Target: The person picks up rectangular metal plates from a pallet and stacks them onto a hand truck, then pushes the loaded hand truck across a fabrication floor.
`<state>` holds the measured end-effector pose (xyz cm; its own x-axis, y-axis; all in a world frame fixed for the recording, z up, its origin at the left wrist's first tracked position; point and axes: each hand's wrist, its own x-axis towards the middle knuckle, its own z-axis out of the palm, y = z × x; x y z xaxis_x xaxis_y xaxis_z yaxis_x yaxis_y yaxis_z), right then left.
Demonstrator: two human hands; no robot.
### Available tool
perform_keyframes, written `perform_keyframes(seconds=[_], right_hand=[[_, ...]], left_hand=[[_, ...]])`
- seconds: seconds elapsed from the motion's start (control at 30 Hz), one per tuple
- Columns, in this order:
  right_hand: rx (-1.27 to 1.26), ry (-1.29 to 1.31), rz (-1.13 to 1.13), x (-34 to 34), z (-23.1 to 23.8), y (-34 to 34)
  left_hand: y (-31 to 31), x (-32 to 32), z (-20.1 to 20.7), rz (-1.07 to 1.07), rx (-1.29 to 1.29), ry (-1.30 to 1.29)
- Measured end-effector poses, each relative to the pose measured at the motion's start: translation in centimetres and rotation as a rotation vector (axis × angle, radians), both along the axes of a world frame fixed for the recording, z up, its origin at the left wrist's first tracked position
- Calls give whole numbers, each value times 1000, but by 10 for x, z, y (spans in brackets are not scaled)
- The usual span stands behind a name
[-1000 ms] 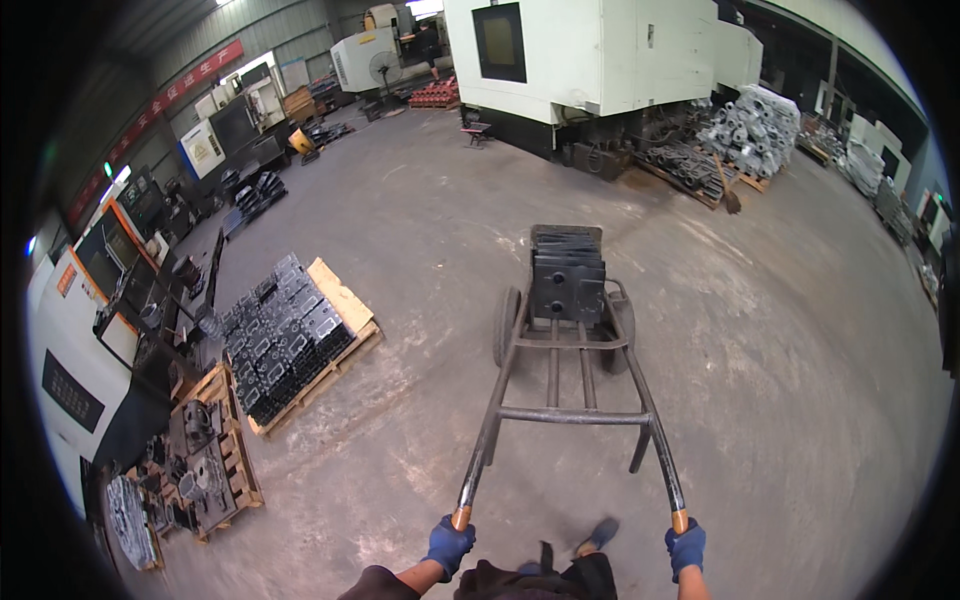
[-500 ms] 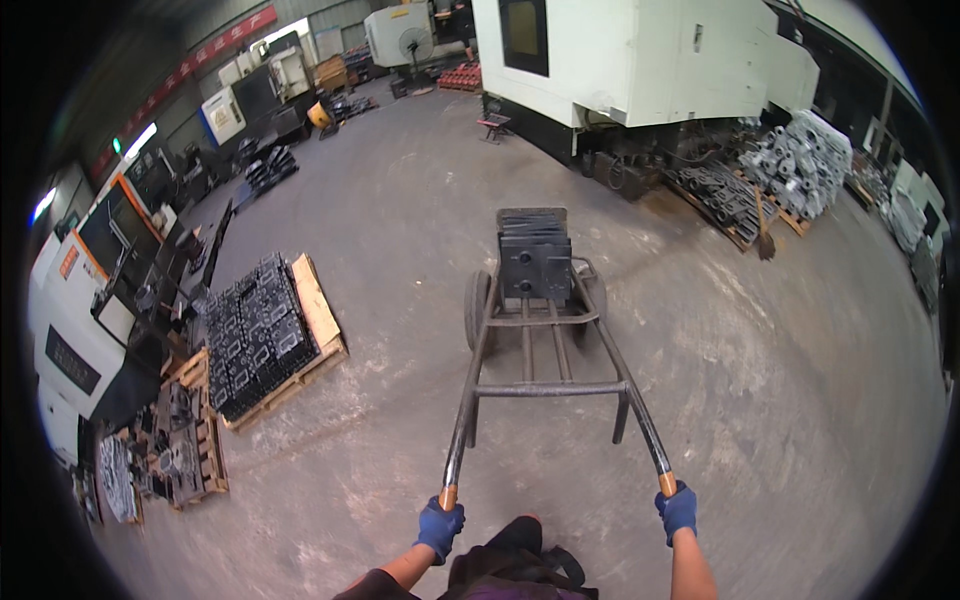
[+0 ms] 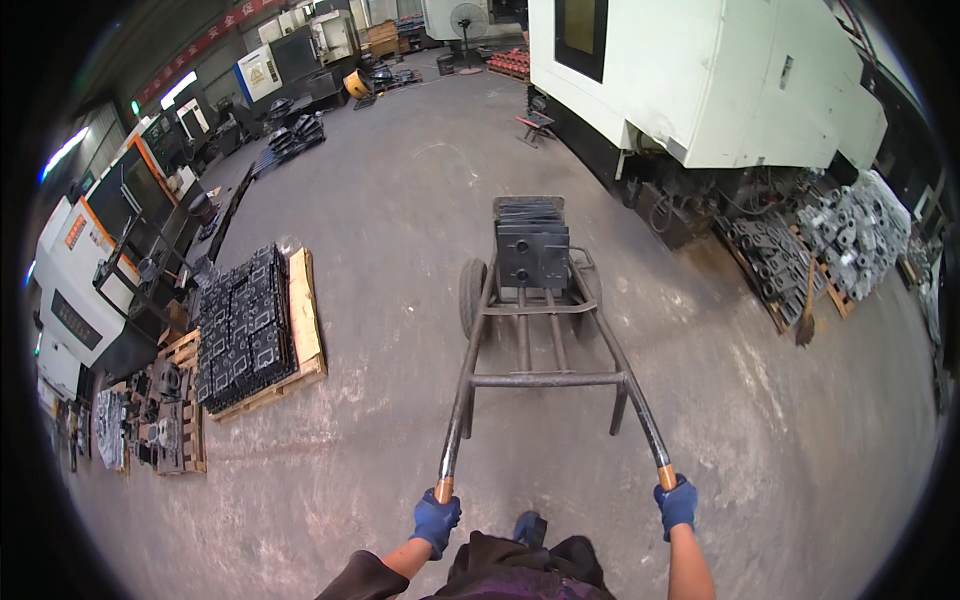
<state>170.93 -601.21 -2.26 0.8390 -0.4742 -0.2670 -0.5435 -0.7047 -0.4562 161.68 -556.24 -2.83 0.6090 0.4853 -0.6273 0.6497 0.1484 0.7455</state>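
On grey concrete floor, blue-gloved left hand and right hand gripped a dark tubular-steel handcart of black metal plates, apparently for wheeling; steady steering seemed required next.

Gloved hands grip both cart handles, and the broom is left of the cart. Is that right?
The side is wrong: in the head view, the broom is right of the cart. The left hand and right hand do grip its handles.
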Motion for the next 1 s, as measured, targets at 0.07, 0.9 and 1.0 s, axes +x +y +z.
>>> perform_keyframes(seconds=[0.07,0.9,1.0], right_hand=[[-5,-5,48,70,3,-21],[355,-97,396,820,-34,-46],[-144,-87,684,871,-80,-66]], left_hand=[[-23,55,5,22,10,-19],[-128,636,-36,312,203,140],[-110,703,-24,301,211,181]])
